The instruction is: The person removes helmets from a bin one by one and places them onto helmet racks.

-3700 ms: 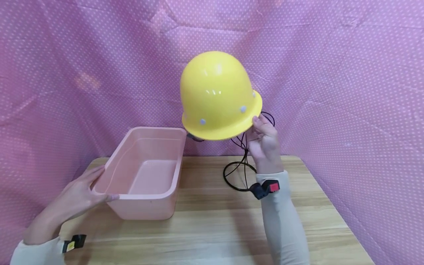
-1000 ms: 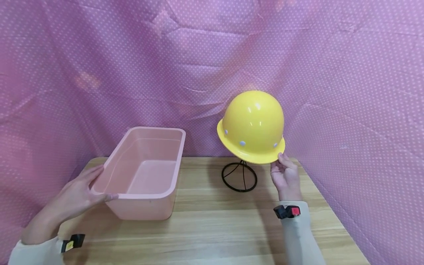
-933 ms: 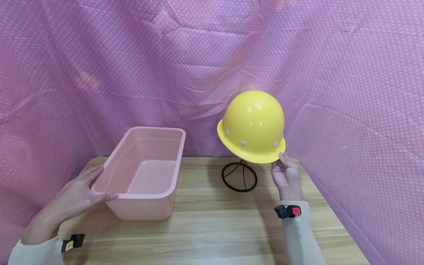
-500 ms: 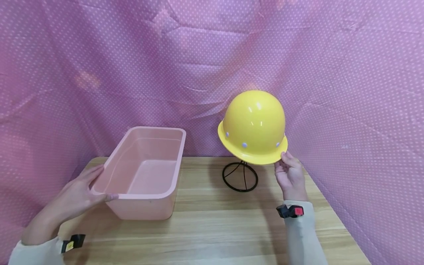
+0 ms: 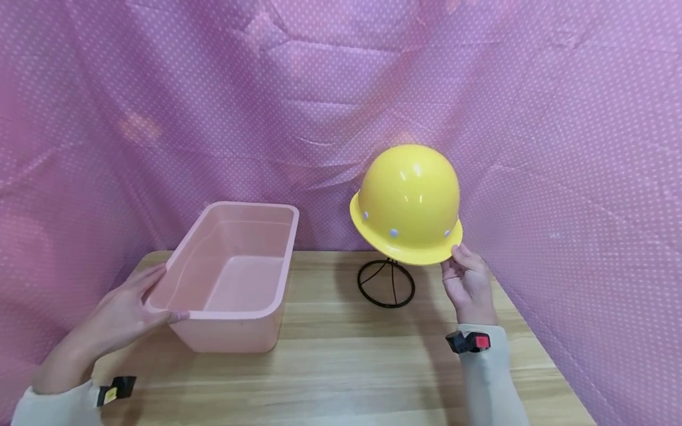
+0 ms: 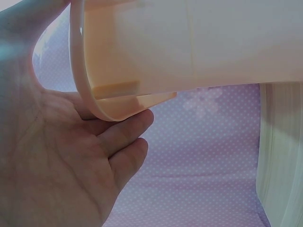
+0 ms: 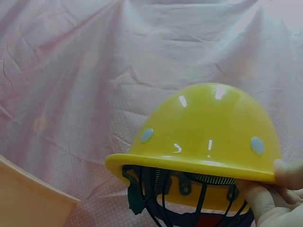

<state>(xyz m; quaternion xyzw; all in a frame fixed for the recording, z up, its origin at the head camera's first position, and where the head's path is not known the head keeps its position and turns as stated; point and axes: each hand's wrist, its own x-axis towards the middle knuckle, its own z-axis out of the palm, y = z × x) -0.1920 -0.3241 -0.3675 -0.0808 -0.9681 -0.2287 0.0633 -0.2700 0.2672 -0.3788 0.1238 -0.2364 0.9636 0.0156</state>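
A yellow hard hat [image 5: 410,201] sits over a black wire stand [image 5: 386,296], its brim tilted down on the right. In the right wrist view, the stand's wires run up inside the hard hat [image 7: 208,127], past the dark headband and a green strap end. My right hand [image 5: 469,290] pinches the brim at its near right edge, thumb on top and fingers beneath. At the left stands a pink plastic bin [image 5: 234,334] with nothing in it. My left hand [image 5: 117,316] grips its near left corner; in the left wrist view the fingers [image 6: 125,135] lie against the rim.
The wooden tabletop [image 5: 341,378] extends in front of the bin and the stand. A pink dotted curtain [image 5: 256,118] hangs behind and along both sides. A gap of bare table separates the bin from the stand.
The hard hat has come down and right from mid-air onto the stand, carried by my right hand. During the last second it has barely shifted. My left hand stays at the bin.
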